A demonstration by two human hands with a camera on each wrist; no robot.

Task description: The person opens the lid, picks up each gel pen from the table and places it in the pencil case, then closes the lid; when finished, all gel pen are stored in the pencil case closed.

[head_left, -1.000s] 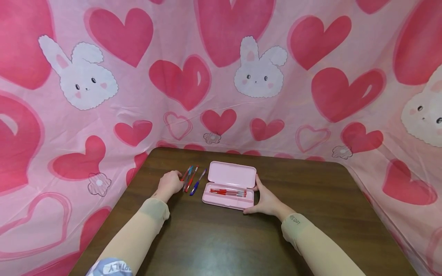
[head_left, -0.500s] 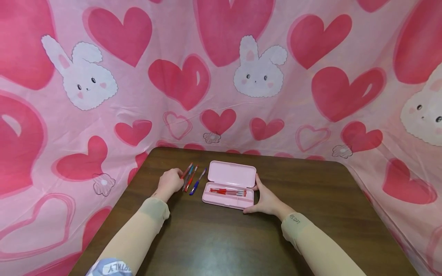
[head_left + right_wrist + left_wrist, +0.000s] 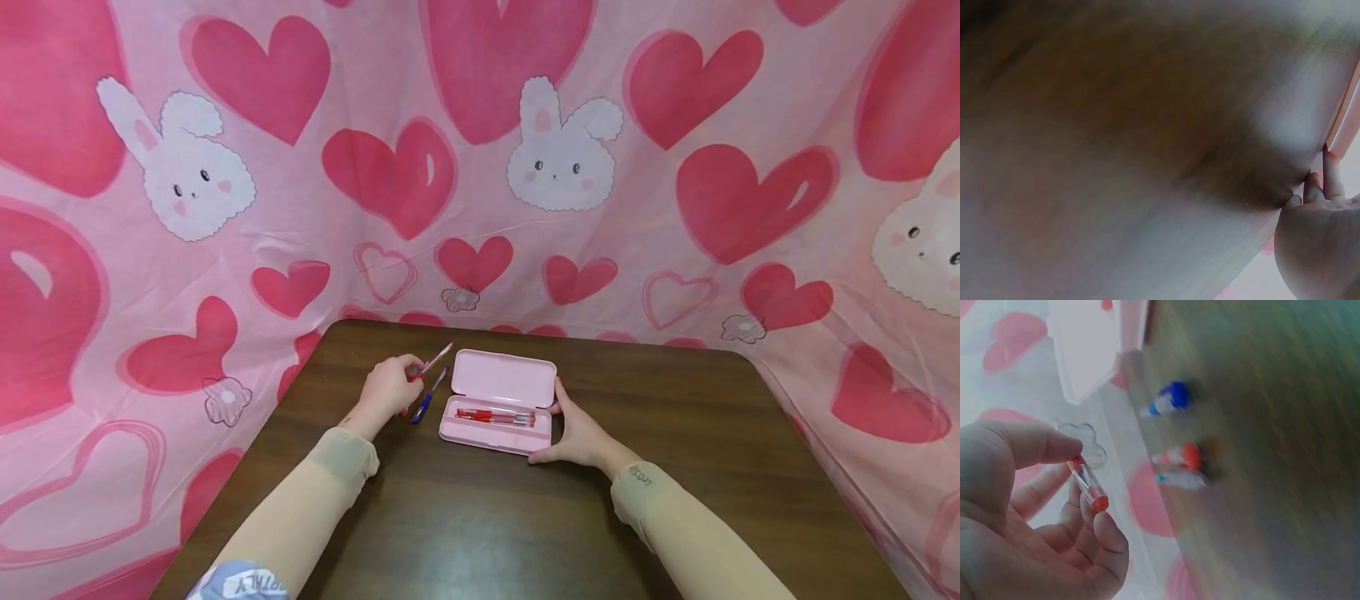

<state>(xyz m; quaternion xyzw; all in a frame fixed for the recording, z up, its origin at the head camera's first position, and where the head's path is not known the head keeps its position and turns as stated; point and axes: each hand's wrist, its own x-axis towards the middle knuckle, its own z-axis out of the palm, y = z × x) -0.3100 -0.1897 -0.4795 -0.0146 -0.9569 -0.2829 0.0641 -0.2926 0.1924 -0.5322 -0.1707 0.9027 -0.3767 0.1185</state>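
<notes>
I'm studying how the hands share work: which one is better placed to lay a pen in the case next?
Probably the left hand: it pinches a red pen to the left of the open pink case. The right hand is occupied, gripping the case's right end.

Beige sleeves (image 3: 693, 542) are ending in greenish cuffs (image 3: 341, 454) above bare left hand (image 3: 386, 389) and right hand (image 3: 581, 437); dark lettering (image 3: 641, 476) is marking right cuff (image 3: 630, 497); lavender fabric (image 3: 206, 585) with white lettered patch (image 3: 251, 582) is topping left sleeve (image 3: 292, 517).
</notes>
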